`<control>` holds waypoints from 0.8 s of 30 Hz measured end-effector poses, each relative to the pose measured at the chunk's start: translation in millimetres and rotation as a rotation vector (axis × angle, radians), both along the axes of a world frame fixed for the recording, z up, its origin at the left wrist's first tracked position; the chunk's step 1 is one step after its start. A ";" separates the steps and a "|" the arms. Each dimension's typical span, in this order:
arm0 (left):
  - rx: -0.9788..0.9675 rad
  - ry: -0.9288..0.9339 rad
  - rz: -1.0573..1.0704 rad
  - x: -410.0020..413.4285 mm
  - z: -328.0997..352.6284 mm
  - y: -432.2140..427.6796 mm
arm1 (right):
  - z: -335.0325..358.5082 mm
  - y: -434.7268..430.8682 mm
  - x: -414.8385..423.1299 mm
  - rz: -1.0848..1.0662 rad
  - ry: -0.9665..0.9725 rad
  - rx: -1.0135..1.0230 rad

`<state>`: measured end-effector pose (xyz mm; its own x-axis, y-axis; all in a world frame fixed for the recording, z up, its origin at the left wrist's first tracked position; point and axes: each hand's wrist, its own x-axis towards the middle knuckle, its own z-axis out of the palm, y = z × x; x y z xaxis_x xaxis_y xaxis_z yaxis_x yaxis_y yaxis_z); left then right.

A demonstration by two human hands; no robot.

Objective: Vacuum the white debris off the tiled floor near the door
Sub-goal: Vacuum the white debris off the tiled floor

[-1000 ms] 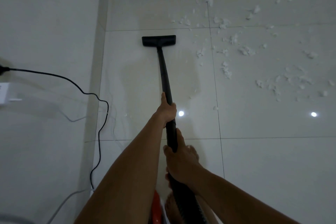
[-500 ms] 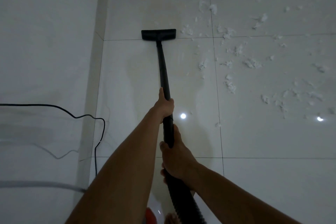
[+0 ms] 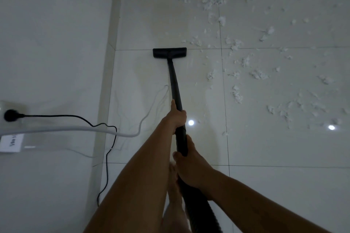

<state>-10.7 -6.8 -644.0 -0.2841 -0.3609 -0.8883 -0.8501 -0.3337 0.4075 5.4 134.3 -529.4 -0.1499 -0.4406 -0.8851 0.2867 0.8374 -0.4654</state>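
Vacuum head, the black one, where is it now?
In the head view the vacuum head sits on the tiled floor just left of centre, along a grout line, with the white debris to its right.

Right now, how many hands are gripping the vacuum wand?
2. The left hand grips the black wand farther along, toward the floor head. The right hand grips it closer to the body, just above the hose. Neither is hidden.

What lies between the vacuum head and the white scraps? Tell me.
Nothing visible. Only bare tile separates the vacuum head from the nearest white scraps, just ahead to its right. The black cord and white cable lie back left.
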 end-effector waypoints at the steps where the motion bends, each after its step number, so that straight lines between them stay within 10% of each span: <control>1: 0.003 -0.005 -0.004 2.0 1.9 -1.1 | 2.1 -1.1 2.1 -0.003 -0.008 0.001; 24: -0.031 0.027 -0.057 -48.8 -31.4 -124.0 | -40.7 -122.2 -36.5 -0.093 -0.011 0.004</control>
<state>-59.6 -130.8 -675.3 -0.3288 -0.3710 -0.8684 -0.8558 -0.2717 0.4401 -31.1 12.1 -570.1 -0.1806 -0.4217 -0.8886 0.3685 0.8086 -0.4586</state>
